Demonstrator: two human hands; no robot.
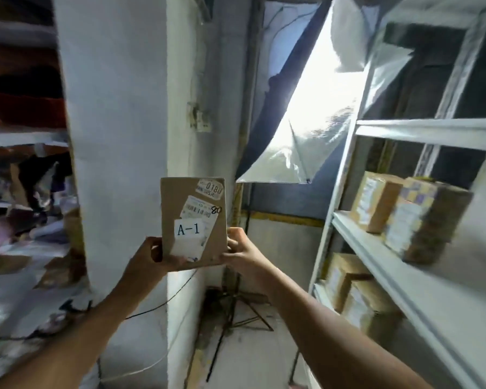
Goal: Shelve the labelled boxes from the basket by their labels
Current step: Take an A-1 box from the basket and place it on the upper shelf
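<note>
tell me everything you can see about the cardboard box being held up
The cardboard box is flat, brown and roughly square, held upright with its face to the camera before a white pillar. A white label printed A-1, a barcoded shipping label, a torn sticker reading 018U and a handwritten 80 mark that face. The left hand grips its lower left corner, the right hand its lower right edge. Nothing else touches it.

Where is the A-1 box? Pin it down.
In the head view the A-1 box is centre frame, held upright between the left hand and right hand, left of the shelving unit.
</note>
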